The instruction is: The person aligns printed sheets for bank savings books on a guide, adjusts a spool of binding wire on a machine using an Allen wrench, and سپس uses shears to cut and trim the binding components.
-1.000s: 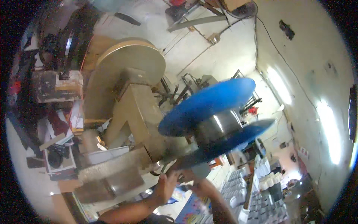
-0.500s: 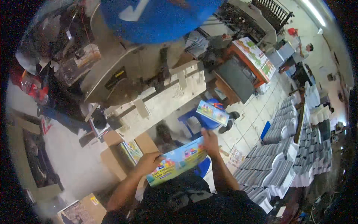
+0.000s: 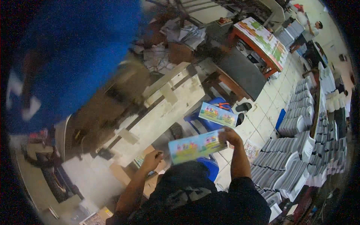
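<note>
A long printed sheet (image 3: 195,148), light blue and yellow with small colourful figures, is held up in front of my body. My right hand (image 3: 232,137) grips its right end, thumb and fingers closed on the edge. Off the sheet's left end, my left hand (image 3: 151,161) has nothing visible in it, its fingers loosely bent and apart. A similar printed sheet (image 3: 218,114) lies on a blue plastic stool (image 3: 204,123) beyond. Red-handled pliers (image 3: 222,105) rest on the stool by that sheet.
A pale worn machine bench (image 3: 165,108) runs across ahead. Below my left hand is an open cardboard box (image 3: 125,174). Stacks of grey-white booklets (image 3: 279,165) line the right side. A blurred blue shape (image 3: 75,56) fills the upper left. A person (image 3: 309,28) stands far right.
My left hand has let go of the sheet and moved away from it. The right hand has carried the sheet to the right. The view has shifted, and the blue shape looms larger at left.
</note>
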A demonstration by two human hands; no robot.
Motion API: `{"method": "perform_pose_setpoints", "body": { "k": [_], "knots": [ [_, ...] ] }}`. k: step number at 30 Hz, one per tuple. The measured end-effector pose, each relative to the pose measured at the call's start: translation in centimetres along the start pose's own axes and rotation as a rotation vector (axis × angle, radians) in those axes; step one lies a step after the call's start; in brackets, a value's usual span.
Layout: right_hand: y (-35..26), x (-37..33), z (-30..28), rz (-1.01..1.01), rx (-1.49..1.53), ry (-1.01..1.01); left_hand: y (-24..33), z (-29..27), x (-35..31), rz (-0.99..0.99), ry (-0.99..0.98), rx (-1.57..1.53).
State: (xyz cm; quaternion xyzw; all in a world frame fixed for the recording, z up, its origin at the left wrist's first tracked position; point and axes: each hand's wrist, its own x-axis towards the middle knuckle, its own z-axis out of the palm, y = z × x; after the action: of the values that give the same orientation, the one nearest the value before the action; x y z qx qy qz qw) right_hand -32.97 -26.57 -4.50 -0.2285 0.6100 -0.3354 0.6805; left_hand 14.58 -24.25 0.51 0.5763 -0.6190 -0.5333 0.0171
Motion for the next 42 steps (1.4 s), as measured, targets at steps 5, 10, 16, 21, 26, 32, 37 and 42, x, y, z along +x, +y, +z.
{"method": "perform_pose_setpoints", "body": {
  "k": [5,10,16,21,26,32,37,42],
  "knots": [
    [2.3,4.8,-9.7,-0.262,0.188,0.329,0.7,0.0,3.0,0.011,0.039,0.037],
    [10.2,10.3,-22.7,-0.261,-1.07,1.218,-4.9,1.4,1.9,-0.1,-0.156,0.396],
    [0.8,15.5,-5.9,-0.44,-0.943,1.125,-15.7,1.1,-13.7,-0.207,0.185,-0.002],
    [2.8,20.2,-5.7,-0.517,-1.105,0.94,-22.3,7.8,-19.0,-0.213,0.412,0.306],
    [8.3,17.0,9.7,-0.607,-1.836,-0.16,-21.5,16.2,-24.7,-0.566,0.694,-0.221],
    [7.9,8.4,23.0,-0.67,-2.002,-0.903,-18.4,26.4,-33.3,-1.03,1.148,-0.716],
    [6.0,16.6,26.8,-0.378,-1.439,-1.2,-23.3,28.7,-38.9,-1.328,1.519,-0.758],
    [4.0,-0.5,38.5,-0.77,-1.972,-0.941,-33.1,25.3,-49.8,-1.621,1.453,-0.08]
  ]
}}
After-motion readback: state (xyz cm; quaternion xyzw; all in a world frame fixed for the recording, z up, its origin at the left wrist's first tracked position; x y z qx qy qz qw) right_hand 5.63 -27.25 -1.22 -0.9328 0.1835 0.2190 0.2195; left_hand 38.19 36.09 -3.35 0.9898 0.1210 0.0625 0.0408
